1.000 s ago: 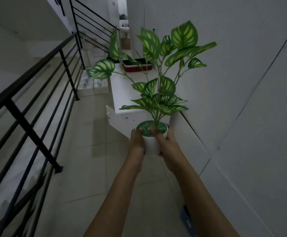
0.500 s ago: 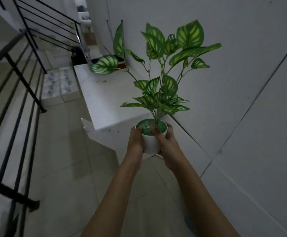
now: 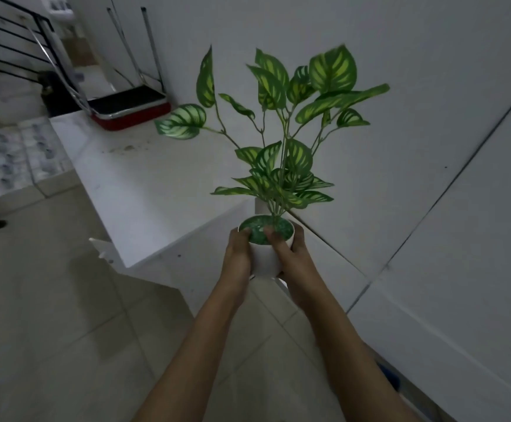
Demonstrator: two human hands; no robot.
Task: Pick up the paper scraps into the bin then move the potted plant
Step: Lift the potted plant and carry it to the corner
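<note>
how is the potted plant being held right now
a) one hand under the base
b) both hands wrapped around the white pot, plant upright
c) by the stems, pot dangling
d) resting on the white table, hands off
b: the left hand and right hand clasp the sides of the white pot, with the potted plant upright in the air near the white table.

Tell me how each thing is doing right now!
Potted plant: upright, held in the air by its white pot.
Left hand: closed on the pot.
Right hand: closed on the pot.
White table: bare, with some dark specks.
Stool: upside down on the table.
</note>
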